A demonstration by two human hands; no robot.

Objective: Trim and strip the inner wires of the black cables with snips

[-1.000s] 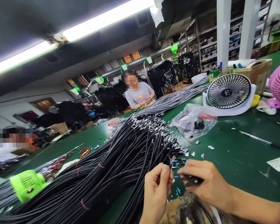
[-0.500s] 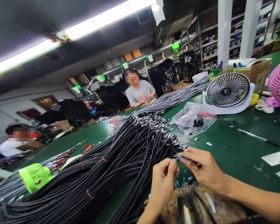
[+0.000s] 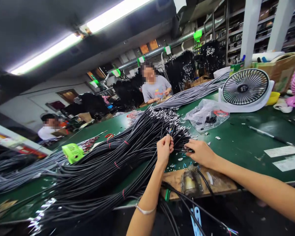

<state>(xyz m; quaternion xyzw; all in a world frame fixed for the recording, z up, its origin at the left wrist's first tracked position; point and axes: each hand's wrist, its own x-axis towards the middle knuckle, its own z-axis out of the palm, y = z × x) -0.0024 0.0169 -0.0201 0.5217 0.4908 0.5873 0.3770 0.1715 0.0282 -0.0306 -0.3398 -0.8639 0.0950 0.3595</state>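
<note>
My left hand (image 3: pixel 165 147) is closed round the end of a black cable (image 3: pixel 170 130); small coloured wires show above the fingers. It is raised over the tips of a large bundle of black cables (image 3: pixel 108 170), whose stripped ends look whitish. My right hand (image 3: pixel 200 151) is a little to the right, fingers curled round a small dark tool (image 3: pixel 189 149) mostly hidden by them. The two hands are apart. Below them, a wooden board (image 3: pixel 223 183) at the table edge bears a metal piece wrapped in clear film (image 3: pixel 189 183). Blue and white scraps (image 3: pixel 184 164) lie between.
A clear plastic bag (image 3: pixel 206 114), a white fan (image 3: pixel 245 88), a pen (image 3: pixel 270 135) and paper strips (image 3: pixel 282 150) lie right on the green table (image 3: pixel 241 154). A green fan (image 3: pixel 73 153) stands left. Grey cables (image 3: pixel 199 88) run behind; a person (image 3: pixel 157 87) sits across.
My left hand has moved up and away from the right hand, carrying the cable end. My right hand has shifted slightly up and left. The view has tilted, showing more of the table's front edge.
</note>
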